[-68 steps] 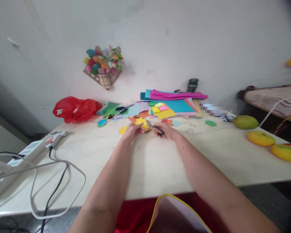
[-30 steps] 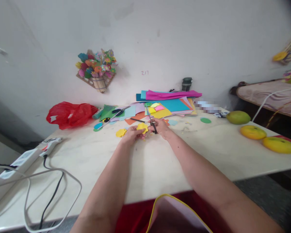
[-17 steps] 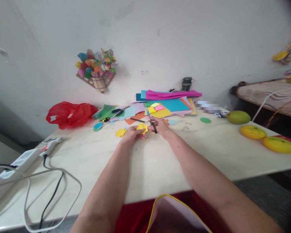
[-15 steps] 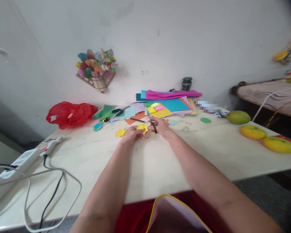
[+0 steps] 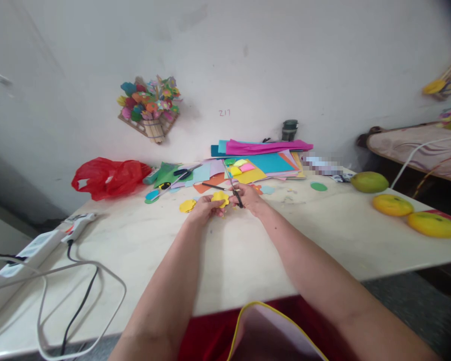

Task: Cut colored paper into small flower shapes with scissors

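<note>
Between the thumb and fingers of my left hand [image 5: 206, 208] is a yellow paper flower [image 5: 220, 199] with a scalloped edge. My right hand [image 5: 249, 199] is closed around the dark handles of a pair of scissors [image 5: 237, 195], whose blades point up and away toward the paper pile. The two hands are close together, with the flower just left of the scissors. On the table left of my left hand lie more yellow paper cutouts [image 5: 187, 205]. A black pencil-like stick [image 5: 214, 186] lies just beyond the flower.
Coloured paper sheets [image 5: 272, 163] are piled by the wall. A second pair of scissors [image 5: 183, 172] lies among scraps, near a red plastic bag [image 5: 108, 176]. Mangoes [image 5: 393, 205] sit at the right. A power strip [image 5: 33, 250] and loose cables [image 5: 126, 291] occupy the left edge.
Almost nothing differs. The scissors in my right hand have tilted very slightly, while the yellow flower stays in my left hand.
</note>
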`<state>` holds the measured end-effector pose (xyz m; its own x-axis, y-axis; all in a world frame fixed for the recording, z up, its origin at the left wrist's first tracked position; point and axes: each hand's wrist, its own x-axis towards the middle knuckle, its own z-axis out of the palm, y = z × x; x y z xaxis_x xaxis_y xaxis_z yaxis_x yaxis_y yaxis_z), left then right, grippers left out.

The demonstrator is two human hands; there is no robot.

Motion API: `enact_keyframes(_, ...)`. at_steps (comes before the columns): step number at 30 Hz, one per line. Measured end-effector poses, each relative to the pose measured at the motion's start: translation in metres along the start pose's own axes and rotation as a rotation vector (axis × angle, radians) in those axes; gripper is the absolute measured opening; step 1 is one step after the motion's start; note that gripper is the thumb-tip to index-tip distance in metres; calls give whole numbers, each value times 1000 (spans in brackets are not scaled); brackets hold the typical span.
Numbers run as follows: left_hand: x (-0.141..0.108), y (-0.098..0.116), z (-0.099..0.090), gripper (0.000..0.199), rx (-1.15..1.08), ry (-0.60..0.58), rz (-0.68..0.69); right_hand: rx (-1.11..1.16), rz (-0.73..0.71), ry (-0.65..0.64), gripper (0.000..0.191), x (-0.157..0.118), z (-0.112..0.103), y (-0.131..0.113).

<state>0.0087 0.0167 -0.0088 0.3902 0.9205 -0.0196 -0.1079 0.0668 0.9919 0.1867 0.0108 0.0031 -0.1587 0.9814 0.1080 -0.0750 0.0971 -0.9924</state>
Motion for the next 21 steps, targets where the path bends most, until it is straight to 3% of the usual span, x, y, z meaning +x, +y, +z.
enact_keyframes(21,-1,3,2,27,4,-5,-13,-14,-19,-18,40,1,0,2)
